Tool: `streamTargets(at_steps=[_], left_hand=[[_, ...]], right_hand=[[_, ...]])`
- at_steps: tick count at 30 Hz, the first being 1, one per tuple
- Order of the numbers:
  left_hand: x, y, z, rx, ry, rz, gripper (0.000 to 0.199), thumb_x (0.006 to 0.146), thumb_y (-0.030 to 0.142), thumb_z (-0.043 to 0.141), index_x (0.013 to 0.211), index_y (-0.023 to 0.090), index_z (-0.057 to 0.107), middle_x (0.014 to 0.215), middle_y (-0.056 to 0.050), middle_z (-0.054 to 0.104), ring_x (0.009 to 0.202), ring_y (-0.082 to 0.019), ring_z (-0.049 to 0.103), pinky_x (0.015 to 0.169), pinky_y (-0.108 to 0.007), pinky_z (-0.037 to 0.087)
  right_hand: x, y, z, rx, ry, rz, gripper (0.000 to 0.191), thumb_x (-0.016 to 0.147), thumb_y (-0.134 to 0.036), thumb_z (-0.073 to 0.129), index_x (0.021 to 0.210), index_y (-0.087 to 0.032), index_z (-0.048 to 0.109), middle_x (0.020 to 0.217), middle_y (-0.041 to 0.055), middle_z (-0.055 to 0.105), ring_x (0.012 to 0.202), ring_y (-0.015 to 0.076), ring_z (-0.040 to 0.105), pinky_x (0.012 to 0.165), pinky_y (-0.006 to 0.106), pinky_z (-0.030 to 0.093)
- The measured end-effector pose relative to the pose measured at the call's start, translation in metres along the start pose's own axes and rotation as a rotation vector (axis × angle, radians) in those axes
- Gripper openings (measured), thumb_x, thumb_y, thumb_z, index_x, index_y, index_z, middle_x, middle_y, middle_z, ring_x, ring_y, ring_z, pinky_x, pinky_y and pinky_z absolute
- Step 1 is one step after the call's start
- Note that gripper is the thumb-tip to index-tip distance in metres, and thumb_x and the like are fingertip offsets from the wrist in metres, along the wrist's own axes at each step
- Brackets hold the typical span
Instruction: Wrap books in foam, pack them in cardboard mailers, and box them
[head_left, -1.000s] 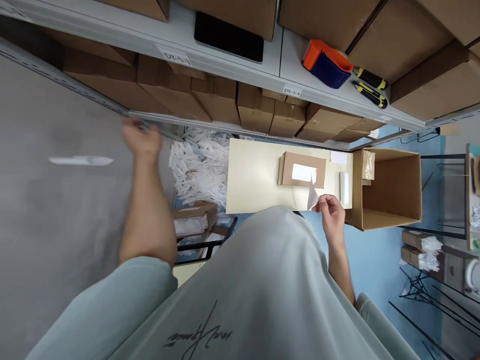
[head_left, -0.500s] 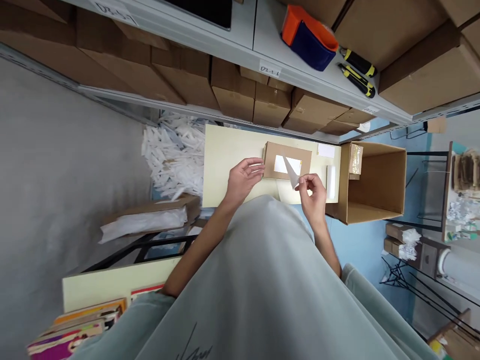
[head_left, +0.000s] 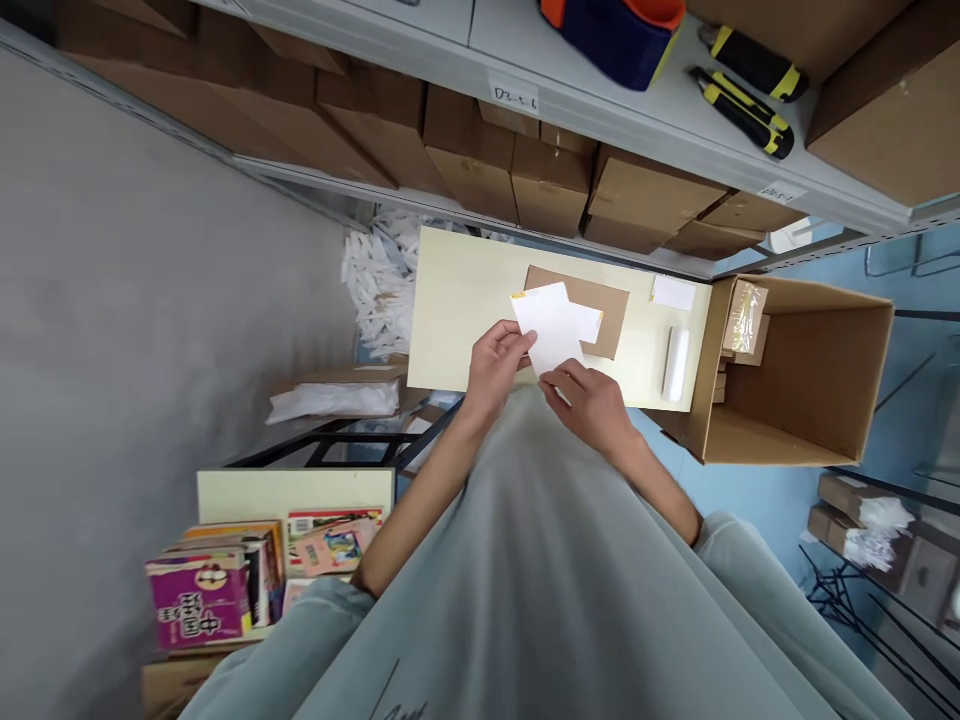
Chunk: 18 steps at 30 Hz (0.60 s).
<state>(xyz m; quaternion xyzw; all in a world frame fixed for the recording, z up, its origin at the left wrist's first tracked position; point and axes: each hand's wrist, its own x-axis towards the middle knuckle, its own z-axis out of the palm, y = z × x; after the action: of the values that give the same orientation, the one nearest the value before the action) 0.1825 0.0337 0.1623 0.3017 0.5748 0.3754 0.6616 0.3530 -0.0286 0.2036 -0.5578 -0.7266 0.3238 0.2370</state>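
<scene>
A white sheet with a small yellow mark at its top corner is held up over the work surface. My left hand pinches its left edge between thumb and fingers. At the sheet's lower edge, my right hand has its fingers closed on it. Behind the sheet a flat brown cardboard box lies on the pale yellow table, with a white label on its top, partly covered by the sheet.
An open carton stands at the table's right end. A white roll and a white slip lie near it. Above is a shelf with boxes and cutters. Books stand lower left.
Both hands have come together on the white sheet. My left hand, formerly holding nothing, now grips it. My right hand has moved left. The view has shifted.
</scene>
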Motion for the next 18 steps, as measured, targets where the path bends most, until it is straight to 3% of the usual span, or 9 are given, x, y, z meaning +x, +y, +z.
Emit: streamTargets(at_steps=[3,8,10,14,18], left_hand=[[0.002,-0.001,0.006,0.147,0.024,0.11,0.046,0.079,0.062,0.089,0.089,0.025,0.062,0.088,-0.001,0.075,0.086,-0.02,0.074,0.08,-0.033,0.063],[-0.004,0.01,0.016,0.365,-0.044,0.219,0.036,0.086,0.056,0.084,0.091,0.024,0.068,0.098,-0.004,0.078,0.094,-0.023,0.075,0.095,-0.038,0.064],[-0.008,0.015,0.018,0.419,-0.079,0.271,0.031,0.09,0.053,0.08,0.093,0.024,0.07,0.106,-0.006,0.079,0.1,-0.024,0.076,0.102,-0.039,0.063],[-0.014,0.02,0.021,0.559,-0.165,0.36,0.023,0.096,0.048,0.076,0.097,0.026,0.075,0.12,-0.009,0.08,0.116,-0.027,0.074,0.112,-0.043,0.059],[-0.015,0.017,0.02,0.67,-0.212,0.418,0.019,0.099,0.045,0.073,0.102,0.027,0.077,0.126,-0.009,0.08,0.124,-0.029,0.073,0.117,-0.044,0.056]], right_hand=[[0.002,0.011,-0.015,0.133,-0.081,-0.013,0.026,0.117,-0.036,0.058,0.109,-0.03,0.082,0.104,0.0027,0.078,0.072,0.0149,0.067,0.068,0.029,0.052],[0.02,0.035,-0.048,0.08,0.209,0.12,0.029,0.116,-0.045,0.06,0.114,-0.029,0.084,0.11,0.0071,0.076,0.081,0.0176,0.07,0.075,0.031,0.057],[0.026,0.045,-0.058,0.052,0.269,0.121,0.03,0.116,-0.047,0.061,0.112,-0.029,0.084,0.111,0.0072,0.076,0.082,0.018,0.069,0.075,0.032,0.057],[0.028,0.056,-0.069,0.026,0.231,0.1,0.03,0.116,-0.047,0.06,0.109,-0.028,0.083,0.109,0.006,0.076,0.08,0.0167,0.068,0.073,0.031,0.055],[0.02,0.055,-0.071,0.004,0.132,0.098,0.024,0.114,-0.038,0.06,0.103,-0.027,0.078,0.106,0.004,0.074,0.073,0.0138,0.063,0.069,0.028,0.051]])
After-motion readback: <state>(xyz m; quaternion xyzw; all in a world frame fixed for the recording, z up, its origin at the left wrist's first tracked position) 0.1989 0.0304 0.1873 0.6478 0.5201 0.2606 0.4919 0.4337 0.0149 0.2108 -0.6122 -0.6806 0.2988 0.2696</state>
